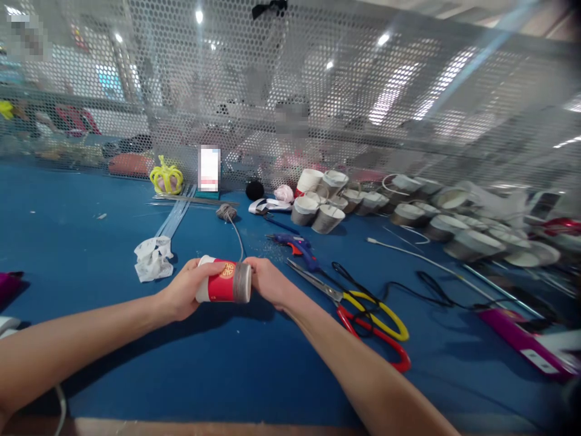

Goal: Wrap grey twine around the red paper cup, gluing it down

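Observation:
A red and white paper cup (221, 280) with a gold emblem lies sideways above the blue table, my left hand (187, 289) wrapped round its left end. Grey yarn (240, 282) is wound in a band near the cup's other end. My right hand (267, 280) is closed at that end, fingers pinched where the yarn meets the cup; its fingertips are partly hidden. From there the strand runs back to a small grey yarn ball (226, 212). Right of my hands lies a blue glue gun (297, 247), beside large scissors (340, 297) with red and yellow handles.
Several grey yarn-wrapped cups (327, 218) stand at the back right, before a perforated metal screen (254, 79). Crumpled white paper (154, 259) lies to the left. A phone (209, 169) leans at the back. Black cable leads toward a purple power strip (521, 339) at right.

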`<state>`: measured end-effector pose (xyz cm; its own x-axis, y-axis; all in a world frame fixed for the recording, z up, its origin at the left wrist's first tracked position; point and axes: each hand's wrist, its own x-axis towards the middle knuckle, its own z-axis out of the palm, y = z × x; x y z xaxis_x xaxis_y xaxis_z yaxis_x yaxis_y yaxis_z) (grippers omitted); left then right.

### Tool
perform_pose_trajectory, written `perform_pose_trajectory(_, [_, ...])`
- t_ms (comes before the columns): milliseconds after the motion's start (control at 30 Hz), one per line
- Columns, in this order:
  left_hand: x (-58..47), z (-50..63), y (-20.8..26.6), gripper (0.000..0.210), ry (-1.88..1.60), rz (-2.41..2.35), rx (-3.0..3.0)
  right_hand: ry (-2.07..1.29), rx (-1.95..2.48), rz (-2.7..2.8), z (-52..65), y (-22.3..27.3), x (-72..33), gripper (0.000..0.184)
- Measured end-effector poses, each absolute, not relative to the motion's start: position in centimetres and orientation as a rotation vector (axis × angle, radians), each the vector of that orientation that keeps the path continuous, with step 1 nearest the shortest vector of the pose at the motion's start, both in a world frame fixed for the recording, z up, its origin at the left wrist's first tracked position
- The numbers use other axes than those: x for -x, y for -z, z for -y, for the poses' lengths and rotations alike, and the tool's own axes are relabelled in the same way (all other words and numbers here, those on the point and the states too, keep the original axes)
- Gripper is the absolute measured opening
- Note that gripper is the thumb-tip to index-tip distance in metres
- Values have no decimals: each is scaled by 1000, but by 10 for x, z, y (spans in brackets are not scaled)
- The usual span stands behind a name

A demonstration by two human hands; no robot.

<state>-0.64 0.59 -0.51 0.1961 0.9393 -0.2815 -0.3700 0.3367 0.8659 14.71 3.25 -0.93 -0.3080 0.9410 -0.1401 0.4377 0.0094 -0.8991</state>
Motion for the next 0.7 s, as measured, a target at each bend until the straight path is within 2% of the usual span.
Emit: perform_pose_trajectory(700, [7, -15, 2, 18, -977, -813, -461, -1211, 1437, 1860, -37, 20, -145, 19])
